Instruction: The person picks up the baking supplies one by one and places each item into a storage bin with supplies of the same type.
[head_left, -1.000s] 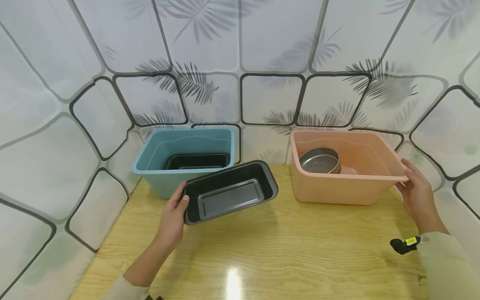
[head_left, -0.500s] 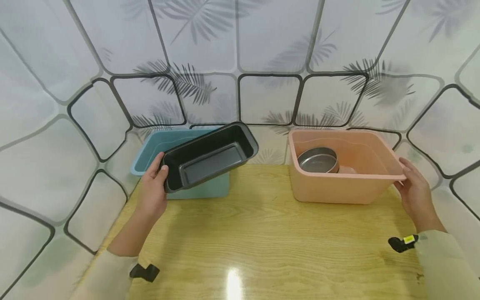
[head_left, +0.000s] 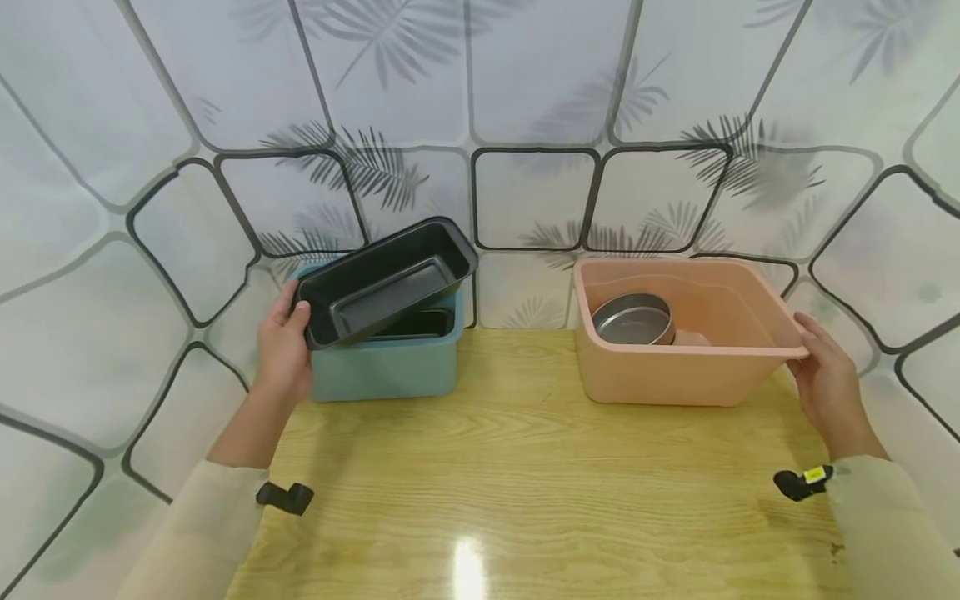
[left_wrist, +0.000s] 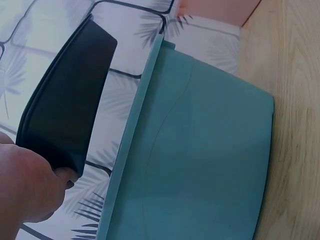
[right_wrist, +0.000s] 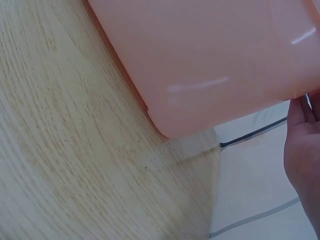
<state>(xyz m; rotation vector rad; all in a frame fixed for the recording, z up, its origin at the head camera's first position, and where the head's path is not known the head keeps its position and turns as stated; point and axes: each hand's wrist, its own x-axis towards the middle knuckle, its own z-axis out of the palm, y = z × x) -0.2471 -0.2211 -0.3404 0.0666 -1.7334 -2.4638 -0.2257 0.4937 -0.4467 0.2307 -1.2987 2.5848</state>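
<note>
My left hand [head_left: 285, 350] grips the near left end of a dark rectangular loaf pan [head_left: 386, 283]. The pan is tilted above the blue plastic bin [head_left: 382, 371], its right end higher. From the left wrist view, a gap separates the pan's dark outside [left_wrist: 70, 95] from the bin's rim [left_wrist: 131, 135]. Another dark pan [head_left: 416, 323] lies inside the blue bin, partly hidden. At the right, my right hand [head_left: 828, 387] holds the right rim corner of the peach plastic bin [head_left: 667, 375]. A round metal cake tin [head_left: 633, 321] sits in that bin's left part.
Both bins stand at the back of a wooden table [head_left: 525, 467], with a stretch of table between them. A patterned white backdrop [head_left: 536, 200] rises close behind and along both sides.
My left hand has carried the loaf pan left, up and back, from in front of the blue bin to above it. The right hand stays at the peach bin's rim.
</note>
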